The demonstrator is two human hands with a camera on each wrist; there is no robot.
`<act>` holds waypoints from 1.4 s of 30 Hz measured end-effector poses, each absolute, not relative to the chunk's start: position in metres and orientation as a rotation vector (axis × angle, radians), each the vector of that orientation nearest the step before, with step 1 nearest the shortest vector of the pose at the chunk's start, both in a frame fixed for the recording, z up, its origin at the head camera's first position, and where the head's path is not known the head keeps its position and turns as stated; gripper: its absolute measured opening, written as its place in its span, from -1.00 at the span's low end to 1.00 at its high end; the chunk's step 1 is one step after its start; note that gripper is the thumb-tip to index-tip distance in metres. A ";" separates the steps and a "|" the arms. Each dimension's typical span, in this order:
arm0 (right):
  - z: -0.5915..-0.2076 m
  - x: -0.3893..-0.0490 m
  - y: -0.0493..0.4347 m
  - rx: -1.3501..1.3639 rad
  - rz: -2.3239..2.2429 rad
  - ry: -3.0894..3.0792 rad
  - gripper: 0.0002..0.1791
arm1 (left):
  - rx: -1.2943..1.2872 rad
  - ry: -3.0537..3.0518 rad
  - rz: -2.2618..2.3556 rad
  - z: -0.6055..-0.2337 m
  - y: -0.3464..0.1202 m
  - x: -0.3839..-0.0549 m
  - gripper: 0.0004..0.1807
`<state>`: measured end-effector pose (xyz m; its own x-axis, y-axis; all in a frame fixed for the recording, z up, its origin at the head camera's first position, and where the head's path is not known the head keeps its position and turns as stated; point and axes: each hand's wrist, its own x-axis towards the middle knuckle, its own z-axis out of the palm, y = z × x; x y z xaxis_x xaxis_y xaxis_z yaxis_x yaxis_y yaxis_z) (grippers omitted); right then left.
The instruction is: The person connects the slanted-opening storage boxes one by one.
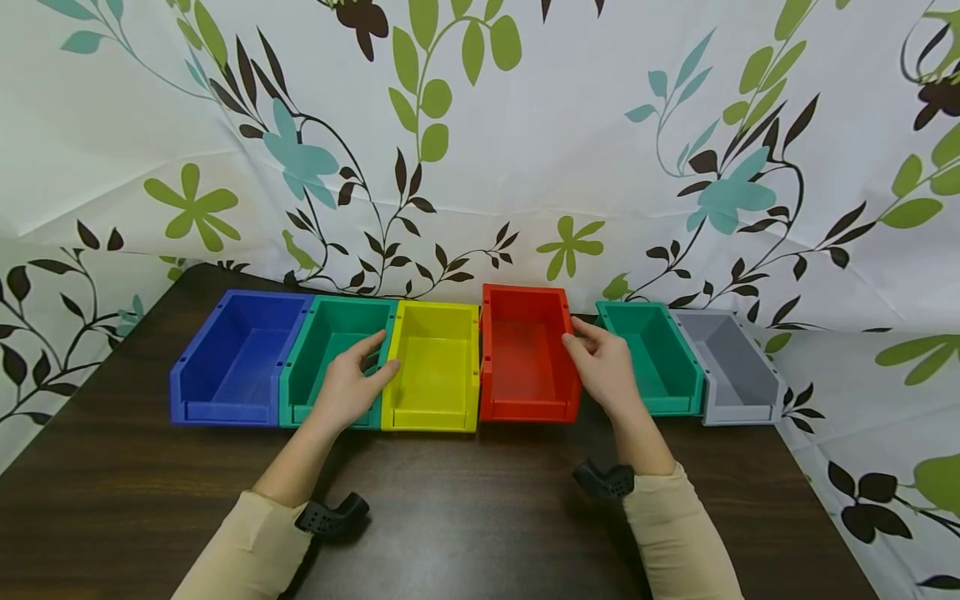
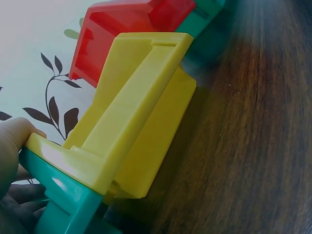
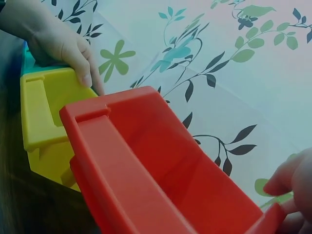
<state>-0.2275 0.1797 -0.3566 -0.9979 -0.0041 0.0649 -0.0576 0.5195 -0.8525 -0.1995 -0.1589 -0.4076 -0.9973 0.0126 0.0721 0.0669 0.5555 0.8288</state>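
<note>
Red bin [image 1: 525, 354] stands just right of the head frame's centre, towards the back of the dark wooden table [image 1: 465, 517]; I cannot tell whether its base lies flat. The person's right grip [image 1: 606, 367] pinches its right wall, thumb over the rim and fingers outside. Touching or just beside it on its left is the yellow bin [image 1: 433, 367], whose left wall the left grip [image 1: 348, 385] pinches together with the adjoining wall of the left green bin [image 1: 337, 321]. A blue bin [image 1: 238, 358] ends that row at centre left. Across a gap, in the right half of the frame, the right green bin [image 1: 654, 354] touches a grey bin [image 1: 731, 362]. Pale sleeves [image 1: 678, 533] with black wrist devices [image 1: 332, 515] enter from the lower edge, and a white leaf-patterned backdrop [image 1: 570, 125] fills the upper part.
</note>
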 end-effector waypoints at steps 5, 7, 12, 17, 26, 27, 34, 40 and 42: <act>-0.358 -0.230 0.181 0.083 1.481 -2.758 -0.46 | -0.068 -2.723 -1.449 -0.406 -0.160 -0.200 -0.33; -0.359 -0.231 0.181 0.098 1.451 -2.772 -0.46 | -0.063 -2.722 -1.454 -0.406 -0.161 -0.199 -0.33; -0.360 -0.231 0.179 0.131 1.389 -2.774 -0.46 | -0.047 -2.720 -1.456 -0.407 -0.162 -0.198 -0.33; -0.356 -0.231 0.179 0.136 1.308 -2.788 -0.48 | -0.070 -2.741 -1.432 -0.407 -0.160 -0.198 -0.34; -0.345 -0.235 0.178 0.199 1.084 -2.835 -0.53 | -0.110 -2.734 -1.419 -0.404 -0.156 -0.199 -0.35; -0.345 -0.235 0.177 0.194 1.075 -2.837 -0.53 | -0.113 -2.732 -1.416 -0.404 -0.156 -0.199 -0.35; -0.352 -0.230 0.172 0.145 1.051 -2.816 -0.47 | -0.124 -2.726 -1.407 -0.403 -0.158 -0.200 -0.34; -0.350 -0.224 0.159 0.272 0.794 -2.795 -0.40 | -0.081 -2.714 -1.444 -0.407 -0.159 -0.197 -0.34; -0.349 -0.221 0.155 0.329 0.697 -2.779 -0.40 | -0.079 -2.716 -1.453 -0.409 -0.158 -0.197 -0.34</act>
